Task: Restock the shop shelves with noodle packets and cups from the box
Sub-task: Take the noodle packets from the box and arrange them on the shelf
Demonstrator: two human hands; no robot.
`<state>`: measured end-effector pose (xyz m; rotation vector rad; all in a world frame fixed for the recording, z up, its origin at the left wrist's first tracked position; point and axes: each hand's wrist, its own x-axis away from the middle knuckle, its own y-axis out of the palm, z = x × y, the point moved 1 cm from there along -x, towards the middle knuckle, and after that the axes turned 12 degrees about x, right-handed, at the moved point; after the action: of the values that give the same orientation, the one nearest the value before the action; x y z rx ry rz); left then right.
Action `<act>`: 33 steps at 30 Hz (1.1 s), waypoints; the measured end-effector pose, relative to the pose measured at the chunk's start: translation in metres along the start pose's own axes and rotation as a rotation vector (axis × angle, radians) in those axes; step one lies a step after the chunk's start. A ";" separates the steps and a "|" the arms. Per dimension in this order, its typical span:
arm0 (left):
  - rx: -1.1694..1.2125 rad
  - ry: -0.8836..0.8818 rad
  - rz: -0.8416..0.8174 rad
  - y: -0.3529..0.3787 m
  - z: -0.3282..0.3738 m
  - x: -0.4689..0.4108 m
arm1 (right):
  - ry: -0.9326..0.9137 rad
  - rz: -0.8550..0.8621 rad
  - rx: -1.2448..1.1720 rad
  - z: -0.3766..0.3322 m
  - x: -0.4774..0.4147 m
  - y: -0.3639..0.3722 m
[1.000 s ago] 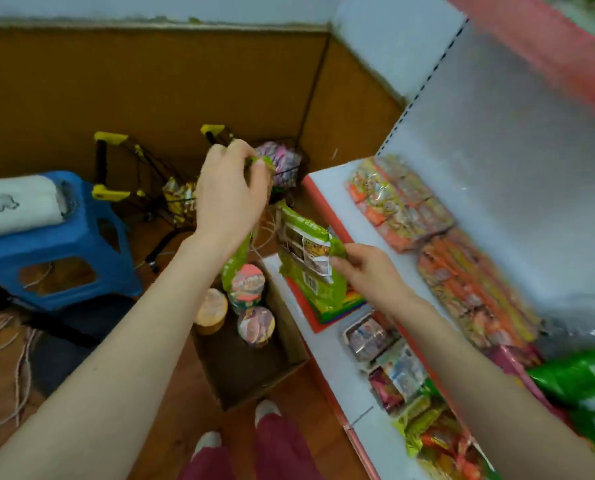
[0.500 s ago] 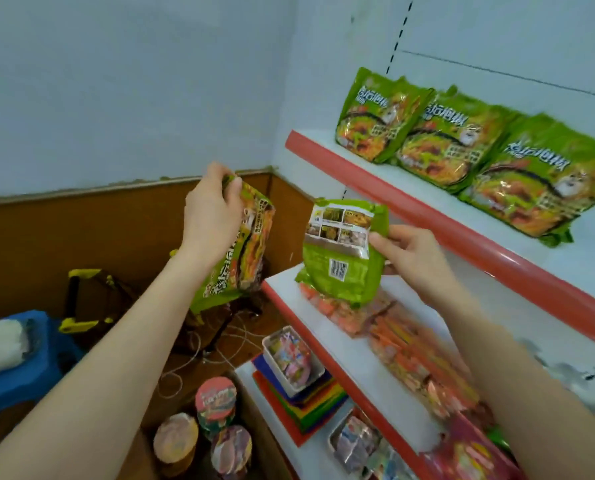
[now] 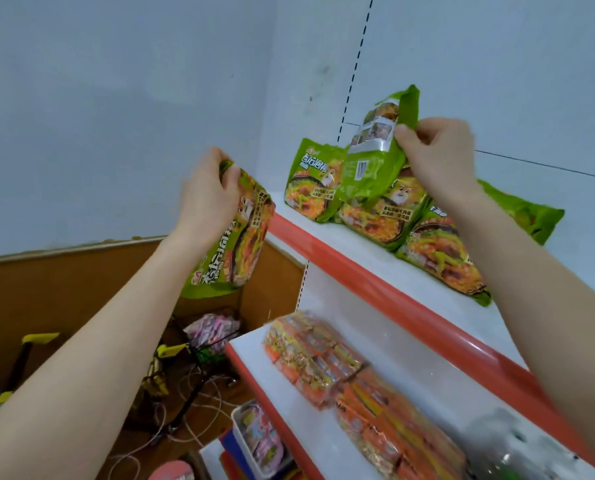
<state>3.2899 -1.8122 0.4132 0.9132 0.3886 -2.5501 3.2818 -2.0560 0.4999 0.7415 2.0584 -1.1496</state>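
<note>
My left hand grips the top edge of a green noodle packet that hangs face out, left of the upper shelf. My right hand pinches another green noodle packet by its upper edge, back side toward me, held over the row of green packets lying on that red-edged upper shelf. The held packet overlaps the row's left end; I cannot tell if it touches. One noodle cup lid shows at the bottom edge. The box is out of sight.
The lower shelf carries orange noodle packs in a row. Below it a white tub of pink sweets rests on a low shelf. A black and yellow trolley with cords stands on the floor at left.
My view has tilted up further. My right hand lifted its packet from in front of the shelf edge up over the green row. My left hand holds its packet much as before.
</note>
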 end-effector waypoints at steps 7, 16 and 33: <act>-0.025 0.119 -0.173 0.027 0.014 0.003 | 0.025 0.022 0.053 0.008 -0.005 0.025; 0.011 0.187 -0.385 0.029 0.009 -0.001 | 0.036 0.059 0.268 -0.015 -0.001 0.044; 0.102 0.139 -0.403 0.004 -0.029 -0.013 | 0.089 -0.271 0.802 -0.028 0.003 0.068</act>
<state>3.3170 -1.8013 0.3992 1.1538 0.5350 -2.8988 3.3221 -1.9999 0.4744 0.8935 1.7669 -2.1818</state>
